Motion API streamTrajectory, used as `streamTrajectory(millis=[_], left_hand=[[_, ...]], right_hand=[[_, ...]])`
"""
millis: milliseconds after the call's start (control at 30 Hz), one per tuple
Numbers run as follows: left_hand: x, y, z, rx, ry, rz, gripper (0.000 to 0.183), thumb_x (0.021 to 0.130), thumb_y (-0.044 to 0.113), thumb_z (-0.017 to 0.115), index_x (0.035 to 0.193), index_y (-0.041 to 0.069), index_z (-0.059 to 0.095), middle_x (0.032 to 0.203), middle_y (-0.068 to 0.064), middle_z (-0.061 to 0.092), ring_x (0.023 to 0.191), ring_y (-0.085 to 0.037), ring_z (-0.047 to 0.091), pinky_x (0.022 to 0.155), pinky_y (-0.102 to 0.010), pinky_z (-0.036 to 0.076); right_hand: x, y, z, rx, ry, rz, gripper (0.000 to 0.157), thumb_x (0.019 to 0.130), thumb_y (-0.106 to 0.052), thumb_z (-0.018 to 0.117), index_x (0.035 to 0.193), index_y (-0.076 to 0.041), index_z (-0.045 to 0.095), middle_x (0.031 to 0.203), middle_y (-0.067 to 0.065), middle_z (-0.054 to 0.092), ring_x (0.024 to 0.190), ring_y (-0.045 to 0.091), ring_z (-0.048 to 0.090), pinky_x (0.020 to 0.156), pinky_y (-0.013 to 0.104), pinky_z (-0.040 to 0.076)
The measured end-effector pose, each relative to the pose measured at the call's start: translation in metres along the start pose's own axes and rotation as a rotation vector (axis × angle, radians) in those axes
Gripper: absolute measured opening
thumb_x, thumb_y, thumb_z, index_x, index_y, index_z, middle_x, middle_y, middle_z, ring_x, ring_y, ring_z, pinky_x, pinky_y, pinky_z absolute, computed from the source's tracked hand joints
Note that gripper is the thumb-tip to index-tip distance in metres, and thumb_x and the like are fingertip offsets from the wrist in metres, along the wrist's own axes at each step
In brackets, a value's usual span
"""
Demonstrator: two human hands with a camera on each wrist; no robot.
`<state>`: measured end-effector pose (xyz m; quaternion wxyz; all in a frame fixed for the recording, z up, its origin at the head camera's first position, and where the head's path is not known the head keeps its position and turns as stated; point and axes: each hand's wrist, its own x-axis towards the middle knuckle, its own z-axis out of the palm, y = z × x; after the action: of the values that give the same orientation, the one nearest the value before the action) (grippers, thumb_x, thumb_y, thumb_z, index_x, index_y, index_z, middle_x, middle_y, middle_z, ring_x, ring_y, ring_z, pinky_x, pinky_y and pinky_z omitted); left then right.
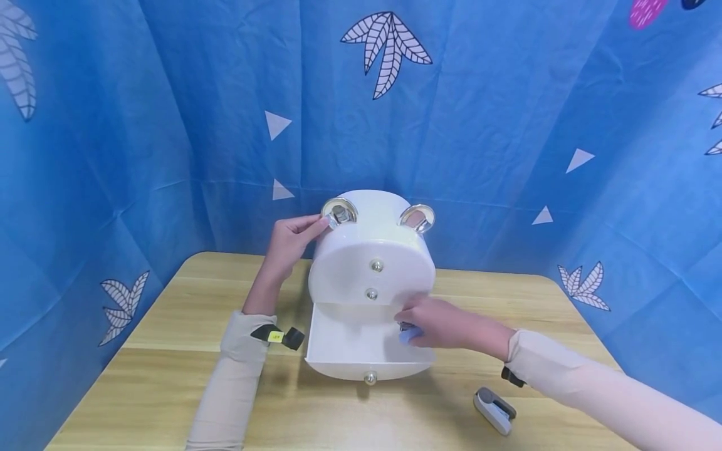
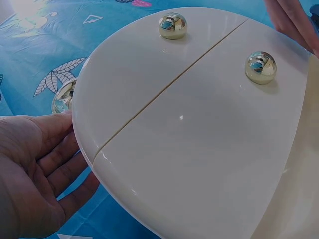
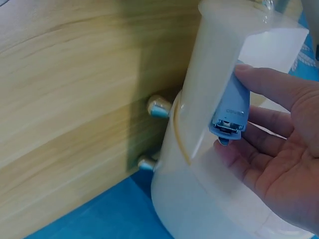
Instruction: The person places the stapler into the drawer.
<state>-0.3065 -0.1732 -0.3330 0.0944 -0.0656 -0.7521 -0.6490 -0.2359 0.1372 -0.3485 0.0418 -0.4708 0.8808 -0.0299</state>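
Note:
A white rounded storage box (image 1: 361, 269) with two shiny gold ears (image 1: 339, 213) stands upright on the table. Its bottom drawer (image 1: 350, 338) is pulled out, with a gold knob (image 1: 370, 378) on the front. My left hand (image 1: 293, 241) touches the box's side by the left ear; in the left wrist view its fingers (image 2: 62, 164) lie fairly straight against the rounded side. My right hand (image 1: 437, 322) pinches a small blue stapler (image 3: 232, 107) between thumb and fingers, at the right side of the drawer.
A grey and white stapler (image 1: 494, 410) lies on the wooden table (image 1: 169, 351), right of the drawer front. Two more gold knobs (image 1: 376, 265) stick out of the box's upper front. A blue patterned curtain (image 1: 479, 125) hangs behind and at both sides.

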Motion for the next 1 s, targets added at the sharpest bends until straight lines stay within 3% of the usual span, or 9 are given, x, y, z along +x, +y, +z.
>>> streamTrajectory(millis=[233,467,633,1000], left_hand=[[0.0,0.0,-0.001,-0.008,0.005,0.003,0.044,0.094,0.041,0.074,0.124,0.009,0.074,0.115,-0.016,0.075,0.103,-0.02,0.065,0.102,-0.041,0.055],[0.0,-0.001,0.0,-0.009,0.004,-0.003,0.044,0.094,0.04,0.074,0.125,0.009,0.073,0.119,-0.015,0.074,0.105,-0.019,0.066,0.105,-0.043,0.054],[0.001,-0.001,-0.001,-0.006,0.005,0.005,0.042,0.094,0.039,0.074,0.124,0.009,0.074,0.117,-0.015,0.075,0.102,-0.017,0.066,0.102,-0.04,0.055],[0.003,-0.002,0.0,-0.035,0.003,0.023,0.042,0.093,0.036,0.075,0.123,0.008,0.074,0.121,-0.016,0.074,0.104,-0.016,0.069,0.103,-0.047,0.056]], right_hand=[[0.014,-0.005,0.011,0.008,-0.015,-0.086,0.017,0.081,-0.011,0.085,0.092,-0.009,0.071,0.078,-0.001,0.065,0.069,0.005,0.048,0.064,0.017,0.045],[0.028,-0.013,0.021,0.031,-0.069,-0.083,0.017,0.083,-0.012,0.082,0.085,-0.012,0.065,0.075,-0.002,0.063,0.066,0.004,0.045,0.062,0.015,0.041],[0.039,-0.017,0.025,0.039,-0.057,-0.106,0.016,0.083,-0.011,0.081,0.09,-0.011,0.066,0.076,-0.001,0.062,0.066,0.003,0.044,0.061,0.014,0.039],[0.06,-0.017,0.037,-0.105,-0.07,-0.114,0.028,0.08,-0.016,0.084,0.104,-0.011,0.071,0.084,-0.003,0.067,0.071,0.007,0.055,0.066,0.019,0.048]])
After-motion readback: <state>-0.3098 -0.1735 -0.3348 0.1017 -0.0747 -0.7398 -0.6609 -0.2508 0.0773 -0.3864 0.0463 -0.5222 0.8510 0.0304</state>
